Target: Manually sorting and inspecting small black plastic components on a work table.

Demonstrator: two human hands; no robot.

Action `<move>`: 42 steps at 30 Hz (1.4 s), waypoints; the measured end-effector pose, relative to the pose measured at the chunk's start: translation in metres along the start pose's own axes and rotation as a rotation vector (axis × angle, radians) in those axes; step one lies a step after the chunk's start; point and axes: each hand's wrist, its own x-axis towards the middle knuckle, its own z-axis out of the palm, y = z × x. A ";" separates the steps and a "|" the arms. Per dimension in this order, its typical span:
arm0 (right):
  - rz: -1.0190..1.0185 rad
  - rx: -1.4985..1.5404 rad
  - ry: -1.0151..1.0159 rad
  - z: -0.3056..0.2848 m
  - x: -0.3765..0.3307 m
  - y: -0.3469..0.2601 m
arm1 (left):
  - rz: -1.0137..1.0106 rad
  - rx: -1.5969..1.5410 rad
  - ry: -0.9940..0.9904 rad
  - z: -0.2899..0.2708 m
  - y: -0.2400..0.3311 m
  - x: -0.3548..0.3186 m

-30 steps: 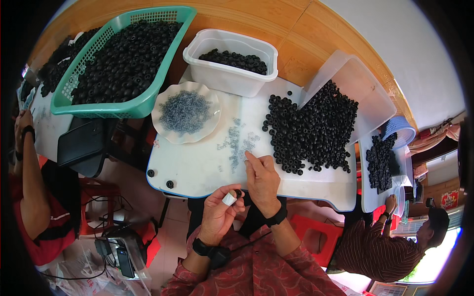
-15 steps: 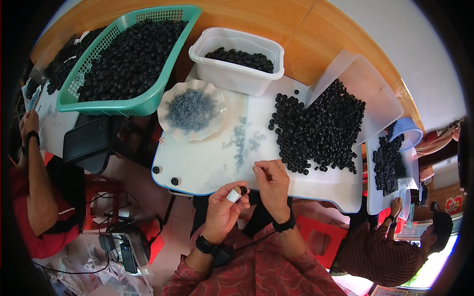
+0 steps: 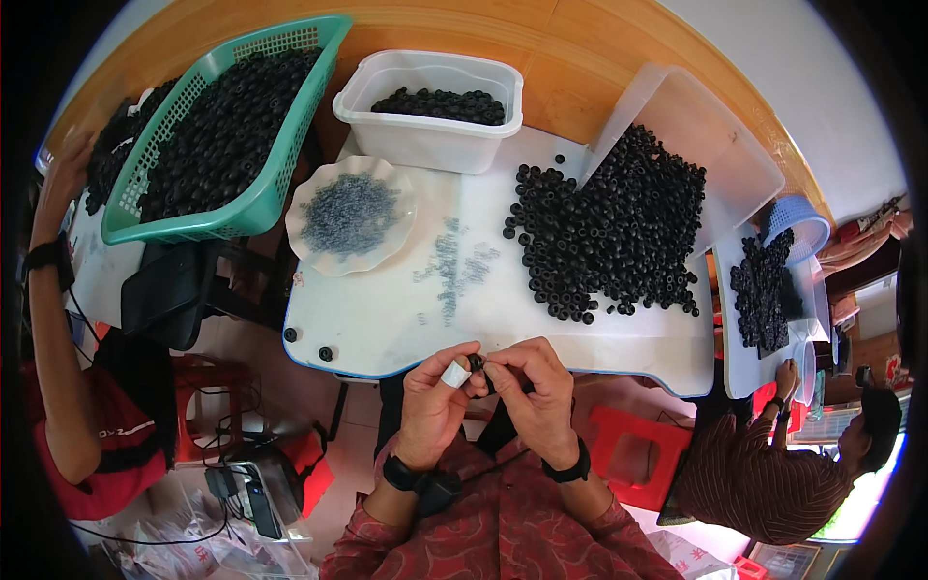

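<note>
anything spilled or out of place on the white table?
Mildly. A clear bin lies tipped on its side, black rings heaped loose out of it. Two stray rings sit at the near-left table edge. Small metal bits are scattered beside their scalloped plate. Both hands pinch one ring.

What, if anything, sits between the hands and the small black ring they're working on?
Nothing visible. The left hand and right hand meet at the near edge of the white table, and their fingers already pinch the small black ring directly. A white wrap on the left thumb lies beside the ring, not in front of it.
</note>
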 end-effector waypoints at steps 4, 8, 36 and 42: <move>-0.052 -0.089 -0.003 -0.003 -0.002 0.002 | 0.030 0.122 0.009 0.002 -0.004 -0.002; -0.178 -0.272 0.009 -0.005 -0.005 0.002 | 0.082 0.288 0.007 0.008 -0.003 -0.006; 0.286 0.203 0.045 -0.014 -0.023 0.012 | -0.126 -0.021 -0.111 -0.005 -0.030 -0.004; 0.281 0.143 0.039 -0.018 -0.028 0.017 | -0.113 -0.008 -0.092 0.003 -0.032 -0.012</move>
